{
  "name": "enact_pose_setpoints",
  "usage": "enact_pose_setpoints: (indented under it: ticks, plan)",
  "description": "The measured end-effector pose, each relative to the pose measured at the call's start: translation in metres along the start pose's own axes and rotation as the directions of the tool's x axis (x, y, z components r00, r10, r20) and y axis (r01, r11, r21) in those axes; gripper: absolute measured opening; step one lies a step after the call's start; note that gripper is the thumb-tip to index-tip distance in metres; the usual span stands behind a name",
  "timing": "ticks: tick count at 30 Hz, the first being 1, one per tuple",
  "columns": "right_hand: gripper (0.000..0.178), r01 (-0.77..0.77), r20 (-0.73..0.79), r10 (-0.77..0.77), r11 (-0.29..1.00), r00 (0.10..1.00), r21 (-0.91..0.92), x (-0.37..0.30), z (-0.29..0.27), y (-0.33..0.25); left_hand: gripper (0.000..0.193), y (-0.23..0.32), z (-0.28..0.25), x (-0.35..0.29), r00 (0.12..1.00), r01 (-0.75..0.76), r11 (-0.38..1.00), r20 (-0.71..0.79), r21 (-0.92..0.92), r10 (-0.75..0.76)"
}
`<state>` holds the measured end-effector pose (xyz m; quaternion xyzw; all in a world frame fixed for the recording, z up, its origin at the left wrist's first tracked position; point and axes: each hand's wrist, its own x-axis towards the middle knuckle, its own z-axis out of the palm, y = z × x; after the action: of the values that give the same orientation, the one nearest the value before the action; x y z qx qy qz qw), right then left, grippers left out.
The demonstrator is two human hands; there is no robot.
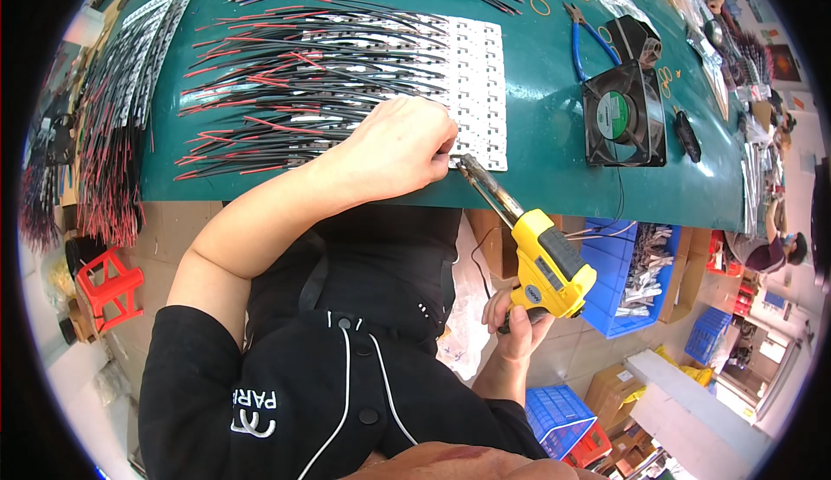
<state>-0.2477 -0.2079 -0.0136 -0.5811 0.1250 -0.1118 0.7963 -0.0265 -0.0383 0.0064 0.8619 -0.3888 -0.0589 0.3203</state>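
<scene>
My right hand (pixel 516 322) grips the handle of a yellow soldering gun (pixel 551 264). Its long metal tip reaches up to the near edge of a white circuit board panel (pixel 478 73), close by my left hand. My left hand (pixel 405 144) is closed over that panel, fingers curled down toward the tip; what they pinch is hidden beneath them. Rows of black and red wires (pixel 277 82) run leftward from the panel across the green table (pixel 541 125).
A black fan (pixel 625 116) stands right of the panel, with blue-handled cutters (pixel 582 43) behind it. More wired boards (pixel 130 108) lie at the left. Below the table's edge are a blue bin (pixel 606 294) of parts and a red stool (pixel 108 288).
</scene>
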Motion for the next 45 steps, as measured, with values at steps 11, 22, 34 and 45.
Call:
enact_pose_setpoints:
  ticks: [11,22,34,45]
  plan:
    - [0.04,-0.006,-0.012,0.006,0.999,1.0,0.045,-0.004,-0.002,-0.002,0.009,-0.003,-0.004,0.002,0.996,0.025,0.998,0.081,-0.055,-0.021]
    - [0.037,-0.039,0.01,0.039,0.999,0.999,0.023,-0.005,-0.003,-0.002,0.01,-0.007,-0.004,0.002,0.995,-0.071,0.994,0.061,-0.08,0.076]
    - [0.051,0.047,-0.059,-0.045,0.998,0.997,0.037,-0.004,-0.001,-0.005,0.009,-0.007,-0.008,0.002,0.975,-0.195,0.98,0.101,-0.024,0.197]
    - [0.054,0.094,-0.026,-0.093,0.994,0.995,0.055,0.015,0.001,-0.005,0.008,-0.006,-0.029,-0.027,0.991,-0.13,0.99,0.022,0.053,0.129]
